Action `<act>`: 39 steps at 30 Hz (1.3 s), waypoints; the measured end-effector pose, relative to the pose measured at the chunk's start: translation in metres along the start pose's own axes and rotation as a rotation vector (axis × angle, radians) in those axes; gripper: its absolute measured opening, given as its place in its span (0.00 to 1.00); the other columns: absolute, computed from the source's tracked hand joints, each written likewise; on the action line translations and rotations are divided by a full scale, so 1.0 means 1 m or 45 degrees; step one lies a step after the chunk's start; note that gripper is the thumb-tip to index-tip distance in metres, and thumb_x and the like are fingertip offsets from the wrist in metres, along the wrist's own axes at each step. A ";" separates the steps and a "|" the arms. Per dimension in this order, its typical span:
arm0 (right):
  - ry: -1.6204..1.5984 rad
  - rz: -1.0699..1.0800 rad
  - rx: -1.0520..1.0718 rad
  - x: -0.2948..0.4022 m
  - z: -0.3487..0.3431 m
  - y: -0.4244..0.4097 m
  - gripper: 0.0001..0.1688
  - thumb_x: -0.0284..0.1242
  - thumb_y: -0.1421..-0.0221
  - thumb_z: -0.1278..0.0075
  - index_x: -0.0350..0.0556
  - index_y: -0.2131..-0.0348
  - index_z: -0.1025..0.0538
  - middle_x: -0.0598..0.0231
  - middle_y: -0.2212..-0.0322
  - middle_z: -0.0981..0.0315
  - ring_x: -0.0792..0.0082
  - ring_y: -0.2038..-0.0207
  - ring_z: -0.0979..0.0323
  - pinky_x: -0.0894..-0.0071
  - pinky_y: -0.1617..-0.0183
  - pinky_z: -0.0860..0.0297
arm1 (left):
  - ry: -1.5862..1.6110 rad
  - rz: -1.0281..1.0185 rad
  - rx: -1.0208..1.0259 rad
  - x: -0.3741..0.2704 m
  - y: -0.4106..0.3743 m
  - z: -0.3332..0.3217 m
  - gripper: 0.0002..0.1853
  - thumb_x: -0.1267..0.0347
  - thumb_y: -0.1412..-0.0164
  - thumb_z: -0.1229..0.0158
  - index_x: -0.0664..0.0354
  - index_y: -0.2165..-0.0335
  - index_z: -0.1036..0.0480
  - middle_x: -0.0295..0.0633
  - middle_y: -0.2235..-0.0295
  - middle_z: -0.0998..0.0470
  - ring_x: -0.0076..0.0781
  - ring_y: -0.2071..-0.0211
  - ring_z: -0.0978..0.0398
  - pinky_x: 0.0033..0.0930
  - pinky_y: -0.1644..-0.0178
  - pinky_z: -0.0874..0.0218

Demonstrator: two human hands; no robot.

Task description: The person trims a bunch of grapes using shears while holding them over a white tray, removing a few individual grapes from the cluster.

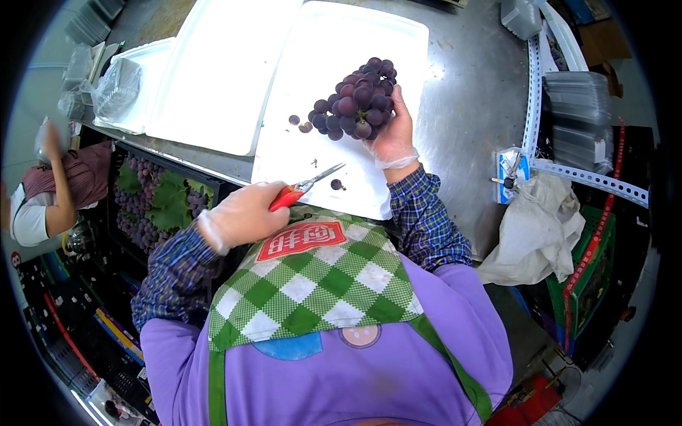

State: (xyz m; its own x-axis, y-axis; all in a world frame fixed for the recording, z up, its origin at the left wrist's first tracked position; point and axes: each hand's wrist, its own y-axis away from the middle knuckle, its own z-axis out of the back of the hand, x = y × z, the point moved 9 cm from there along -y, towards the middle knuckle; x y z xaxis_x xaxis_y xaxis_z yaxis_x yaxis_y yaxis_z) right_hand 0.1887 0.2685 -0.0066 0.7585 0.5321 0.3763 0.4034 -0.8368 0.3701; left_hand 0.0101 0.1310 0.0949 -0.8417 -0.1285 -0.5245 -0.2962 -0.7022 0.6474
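Near the apron's upper edge, my left hand (248,213), in a thin clear glove, grips red-handled snips (287,197). Their pointed metal blades aim up and to the right. My right hand (394,133), also gloved, holds a bunch of dark purple grapes (357,101) over a white foam tray (341,42); the bunch hides most of its fingers. Two loose grapes (294,120) lie left of the bunch, one of them looking split. Another loose grape (336,184) with a bit of stem rests close to the blade tips, and a stem scrap (314,162) lies above the blades.
More white foam trays (213,74) cover the left of the metal table (463,106). A crate of grapes with leaves (154,197) stands below its left edge. Stacked clear plastic boxes (578,112) and a whitish sack (538,229) are at right. Another person (58,191) is at far left.
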 end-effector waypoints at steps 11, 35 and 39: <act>0.030 0.117 0.023 -0.001 -0.011 0.004 0.41 0.58 0.31 0.67 0.46 0.36 0.39 0.51 0.41 0.34 0.53 0.38 0.33 0.46 0.35 0.34 | 0.500 -0.153 -0.319 -0.043 0.051 0.047 0.25 0.62 0.29 0.52 0.73 0.44 0.33 0.47 0.61 0.22 0.31 0.63 0.24 0.33 0.55 0.33; 0.093 0.270 0.014 0.026 -0.024 0.025 0.40 0.55 0.33 0.56 0.44 0.38 0.37 0.54 0.43 0.33 0.55 0.40 0.33 0.48 0.34 0.36 | -0.360 -0.216 -0.707 -0.076 0.059 0.062 0.21 0.68 0.39 0.41 0.69 0.49 0.27 0.56 0.64 0.20 0.56 0.64 0.21 0.46 0.60 0.29; 0.126 0.266 0.002 0.023 -0.023 0.026 0.40 0.55 0.33 0.56 0.43 0.38 0.37 0.53 0.43 0.33 0.55 0.39 0.34 0.48 0.34 0.37 | -0.381 -0.200 -0.691 -0.080 0.058 0.067 0.21 0.67 0.39 0.42 0.68 0.49 0.27 0.56 0.65 0.20 0.56 0.65 0.21 0.46 0.61 0.29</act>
State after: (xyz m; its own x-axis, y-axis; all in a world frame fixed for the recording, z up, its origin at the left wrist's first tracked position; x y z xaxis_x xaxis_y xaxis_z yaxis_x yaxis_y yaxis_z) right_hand 0.2050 0.2624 0.0312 0.7716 0.3575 0.5262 0.2439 -0.9302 0.2742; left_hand 0.0302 0.1469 0.2116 -0.9197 0.1505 -0.3626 -0.2213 -0.9616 0.1624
